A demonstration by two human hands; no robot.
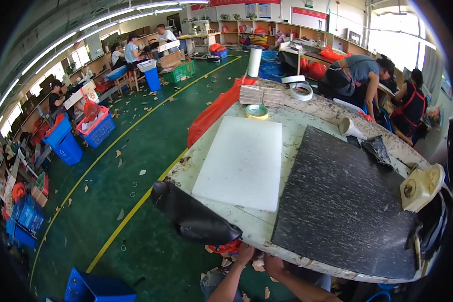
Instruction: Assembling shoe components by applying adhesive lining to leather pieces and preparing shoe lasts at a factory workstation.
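Left hand (245, 253) and right hand (274, 265) at worktop's (256, 226) near edge, fingers hidden, can't tell grip. Red bundle (227, 247) beside left hand, below worktop; working clear of edge likely helps. Black roll (194, 215) overhangs worktop's near-left corner.

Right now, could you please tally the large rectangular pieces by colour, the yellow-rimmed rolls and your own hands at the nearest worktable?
White piece: 1
Dark speckled piece: 1
Yellow-rimmed roll: 1
Hands, left hand and right hand: 2
Total: 5
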